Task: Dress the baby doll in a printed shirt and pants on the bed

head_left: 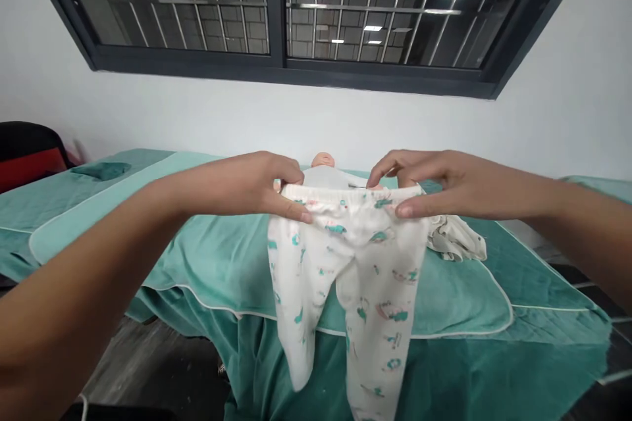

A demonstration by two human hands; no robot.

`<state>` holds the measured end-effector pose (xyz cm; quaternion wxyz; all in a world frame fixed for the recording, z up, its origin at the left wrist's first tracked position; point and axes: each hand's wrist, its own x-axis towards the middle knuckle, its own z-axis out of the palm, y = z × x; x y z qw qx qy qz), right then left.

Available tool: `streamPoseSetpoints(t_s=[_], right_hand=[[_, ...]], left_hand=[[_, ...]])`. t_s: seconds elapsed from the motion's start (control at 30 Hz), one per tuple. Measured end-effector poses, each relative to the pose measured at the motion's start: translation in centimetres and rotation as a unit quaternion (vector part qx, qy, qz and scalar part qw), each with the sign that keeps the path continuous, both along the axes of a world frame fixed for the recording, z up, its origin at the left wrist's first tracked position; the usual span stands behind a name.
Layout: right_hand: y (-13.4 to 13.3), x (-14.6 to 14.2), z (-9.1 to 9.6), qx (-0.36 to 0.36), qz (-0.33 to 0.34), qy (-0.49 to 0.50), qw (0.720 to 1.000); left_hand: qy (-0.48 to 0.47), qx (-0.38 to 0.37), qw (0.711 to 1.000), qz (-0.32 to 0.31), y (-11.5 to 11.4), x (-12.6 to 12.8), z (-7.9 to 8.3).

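I hold up a pair of small white baby trousers (345, 276) printed with green and pink figures. My left hand (257, 184) pinches the left end of the waistband. My right hand (424, 184) pinches the right end. The two legs hang down freely in front of the bed's near edge. Behind the trousers lies a baby doll (323, 161) on the bed, its head showing above the waistband and its body mostly hidden.
A teal towel with white piping (222, 263) covers a bed with a teal sheet (494, 368). A crumpled white garment (457, 240) lies right of the doll. A dark red and black seat (29, 151) stands far left. A barred window fills the wall above.
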<state>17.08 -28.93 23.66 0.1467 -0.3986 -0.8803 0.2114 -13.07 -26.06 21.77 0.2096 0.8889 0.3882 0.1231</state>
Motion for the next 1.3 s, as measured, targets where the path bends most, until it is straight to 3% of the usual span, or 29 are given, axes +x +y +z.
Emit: streamPoseSetpoints(t_s=[0.07, 0.13, 0.2, 0.27, 0.33, 0.4, 0.5, 0.57, 0.63, 0.7, 0.8, 0.9, 1.1, 1.17, 1.23, 1.3], right_hand=[[0.4, 0.9, -1.4, -0.043, -0.024, -0.031, 0.998], [0.3, 1.1, -3.4, -0.103, -0.041, -0.043, 0.993], [-0.2, 0.4, -5.7, -0.167, -0.036, 0.001, 0.985], [-0.8, -1.2, -8.0, -0.197, -0.028, 0.124, 0.972], [-0.9, -3.2, -10.2, -0.196, -0.05, 0.275, 0.94], [0.1, -5.2, -11.9, -0.2, -0.074, 0.412, 0.886], [3.4, -7.2, -13.8, -0.18, -0.072, 0.537, 0.821], [6.0, -7.6, -15.1, -0.153, -0.087, 0.56, 0.81], [8.4, -7.3, -16.6, -0.128, -0.119, 0.544, 0.821], [10.2, -6.8, -18.1, -0.106, -0.134, 0.5, 0.849], [12.1, -6.2, -19.9, -0.07, -0.118, 0.43, 0.892], [13.5, -6.3, -20.4, -0.04, -0.088, 0.377, 0.921], [17.8, -5.4, -20.8, 0.01, -0.074, 0.293, 0.953], [20.2, -4.0, -21.4, 0.012, -0.093, 0.291, 0.952], [23.1, -2.1, -22.1, 0.015, -0.135, 0.295, 0.946], [26.5, -0.1, -22.7, 0.029, -0.2, 0.299, 0.933]], left_hand=[[0.022, 0.014, 1.0, 0.017, -0.1, -0.2, -1.0], [-0.021, 0.034, 0.998, 0.04, -0.6, 0.1, -2.7], [-0.137, 0.038, 0.988, 0.068, -1.2, 0.9, -4.9], [-0.298, -0.009, 0.95, 0.095, -1.8, 2.1, -7.6], [-0.434, -0.078, 0.894, 0.08, -2.0, 3.5, -10.4], [-0.486, -0.14, 0.859, 0.077, -2.0, 4.8, -13.2], [-0.434, -0.2, 0.869, 0.128, -1.4, 6.2, -16.9], [-0.411, -0.21, 0.872, 0.162, -0.8, 6.5, -19.0], [-0.431, -0.207, 0.855, 0.201, 0.1, 6.3, -20.6], [-0.467, -0.178, 0.827, 0.258, 1.1, 5.8, -21.5], [-0.495, -0.1, 0.798, 0.329, 3.0, 5.5, -22.2], [-0.488, -0.059, 0.79, 0.367, 5.2, 6.0, -22.9], [-0.503, -0.125, 0.748, 0.415, 8.9, 6.5, -24.7], [-0.465, -0.098, 0.761, 0.441, 9.5, 6.3, -24.7], [-0.413, -0.006, 0.794, 0.447, 9.6, 6.6, -24.3], [-0.382, 0.06, 0.833, 0.396, 9.4, 7.7, -23.9]])
